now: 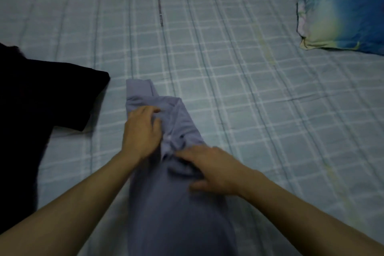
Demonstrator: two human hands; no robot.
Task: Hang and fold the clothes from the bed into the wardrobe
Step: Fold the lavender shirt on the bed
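Item one: shirt, lilac-grey, buttoned placket showing. It lies lengthwise on the bed, folded narrow, running from the bottom edge of view up toward the middle. One folded end, perhaps a sleeve or collar part, sticks out at the far tip. Cloth is bunched and creased around the placket between my two hands.

Item two: my left hand. It rests palm down on the shirt's left side near the far end. Fingers are slightly bent, tips pressed into the cloth; the picture is too blurred to say whether they pinch a fold, so I cannot tell.

Item three: my right hand. It lies across the shirt's right side, nearer to me than the left. Fingers reach toward the placket and the thumb is spread below; they press on the gathered cloth. Whether any fold is gripped under them I cannot tell.

Item four: black garment, spread flat on the bed at the left, just beside the shirt, not touching it.

Item five: bed cover, pale blue check with white lines, under everything.

Item six: pillow, blue fading to pale yellow, far right corner, well apart from the shirt.
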